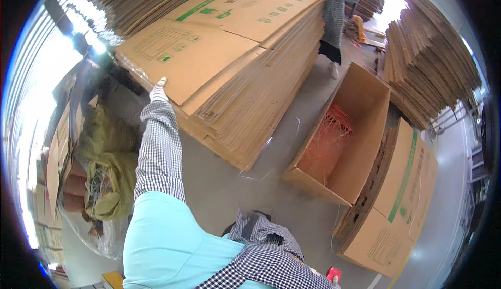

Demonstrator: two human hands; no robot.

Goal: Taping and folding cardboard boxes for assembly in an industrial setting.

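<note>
At the near left corner of a tall stack of flattened cardboard boxes [250, 96], my left hand [159, 89], in a pale glove, grips the edge of the top flattened cardboard box [193, 62]. Its thumb side shows above the board; the other fingers are mostly hidden. Green stripes and print mark that box. Low at the bottom right, my right hand [335, 281] is only partly in view, closed around a small red object [333, 274] whose kind I cannot make out. Checked sleeve covers cover my left forearm.
Right of the stack stands an open cardboard box [365, 117] holding red strapping scraps [336, 127]. More flattened boxes [396, 200] lie beside it. Yellow-green sacks [112, 184] sit at left. A person [334, 17] stands at the far end, near a yellow pallet jack [362, 31].
</note>
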